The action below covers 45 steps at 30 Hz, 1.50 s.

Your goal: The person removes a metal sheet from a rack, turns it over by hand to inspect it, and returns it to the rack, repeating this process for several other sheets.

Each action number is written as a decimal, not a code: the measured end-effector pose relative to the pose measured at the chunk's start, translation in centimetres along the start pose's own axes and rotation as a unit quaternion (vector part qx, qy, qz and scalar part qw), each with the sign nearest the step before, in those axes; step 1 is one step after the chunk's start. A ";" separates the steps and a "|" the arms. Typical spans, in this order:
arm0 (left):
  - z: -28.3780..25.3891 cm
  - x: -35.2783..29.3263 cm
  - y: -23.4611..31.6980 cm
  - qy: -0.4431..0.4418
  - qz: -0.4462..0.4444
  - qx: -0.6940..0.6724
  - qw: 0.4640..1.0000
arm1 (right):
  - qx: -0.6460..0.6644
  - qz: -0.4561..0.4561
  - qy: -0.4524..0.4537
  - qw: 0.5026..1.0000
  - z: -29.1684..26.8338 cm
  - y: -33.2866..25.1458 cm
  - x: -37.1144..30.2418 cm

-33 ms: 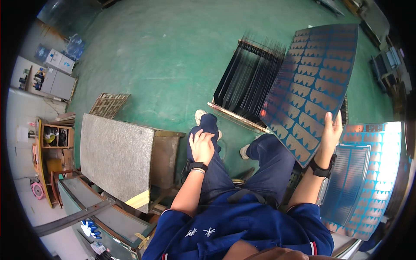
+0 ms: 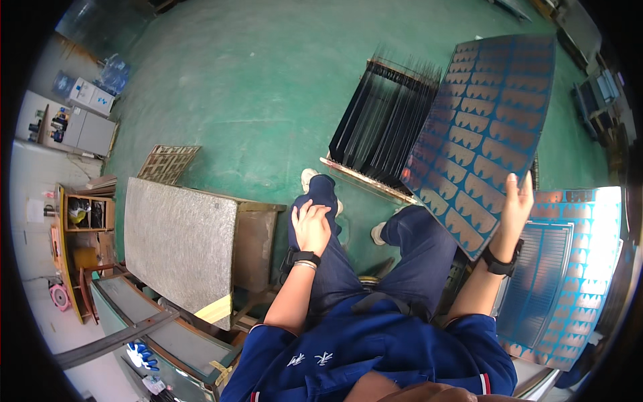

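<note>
My right hand (image 2: 516, 204) grips the right edge of a large thin circuit board panel (image 2: 472, 147), its thumb on the patterned face. Rows of copper-coloured toothed shapes on blue cover the panel, which stands tilted beside a black slotted rack (image 2: 385, 127) and hides that rack's right part. My left hand (image 2: 311, 229) lies on my left thigh near the knee, fingers apart and holding nothing. To the right of my right forearm lie more patterned panels (image 2: 581, 281), with a smaller blue framed panel (image 2: 534, 278) on top.
A grey-topped table (image 2: 181, 244) stands to my left, with a lattice frame (image 2: 169, 165) behind it. Glass-topped cabinets (image 2: 137, 298) are at lower left. Shelves (image 2: 87, 221) line the left wall. Green floor (image 2: 254, 94) stretches ahead.
The panel and my right hand have shifted very slightly to the right. My left hand has stayed in place.
</note>
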<state>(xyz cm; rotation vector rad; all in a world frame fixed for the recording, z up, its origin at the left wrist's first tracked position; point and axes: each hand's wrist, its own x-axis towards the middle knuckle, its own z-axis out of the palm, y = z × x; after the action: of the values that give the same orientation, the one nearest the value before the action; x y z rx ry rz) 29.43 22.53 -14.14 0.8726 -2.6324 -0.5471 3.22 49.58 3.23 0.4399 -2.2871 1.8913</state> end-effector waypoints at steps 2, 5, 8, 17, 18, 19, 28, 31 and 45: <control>-0.1 0.2 0.0 -0.002 0.000 0.001 1.000 | -0.024 0.030 0.027 0.999 -1.2 -2.0 -0.1; 0.1 1.3 0.8 -0.019 -0.068 -0.062 0.996 | -0.050 0.024 0.075 0.996 -3.8 -4.0 -0.4; 0.7 5.4 3.8 -0.018 -0.026 -0.284 0.958 | -0.053 0.018 0.110 0.992 -4.1 -5.0 -0.7; 12.7 11.0 11.8 -0.088 -0.055 -0.404 0.909 | -0.077 0.108 0.101 0.986 5.3 7.3 0.5; 13.2 11.4 12.6 -0.103 -0.056 -0.375 0.919 | -0.024 0.097 0.063 0.993 6.0 7.6 0.9; 13.8 11.9 13.0 -0.096 -0.037 -0.365 0.925 | -0.033 0.084 0.058 0.994 5.9 8.2 1.0; 18.6 16.3 16.2 -0.051 0.100 -0.277 0.954 | -0.122 0.148 0.151 0.970 -2.6 -0.9 2.1; 19.8 16.7 17.6 -0.096 0.136 -0.251 0.954 | -0.103 0.112 0.215 0.965 -4.9 -4.2 1.9; 19.9 17.3 16.2 -0.158 0.188 -0.129 0.961 | -0.071 0.161 0.059 0.983 7.9 7.4 2.5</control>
<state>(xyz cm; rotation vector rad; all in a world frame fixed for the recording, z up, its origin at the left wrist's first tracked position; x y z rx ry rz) 0.03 28.92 -21.42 0.2078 -2.8142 -0.9583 -0.85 42.76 -4.51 -0.0648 -2.5108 1.8065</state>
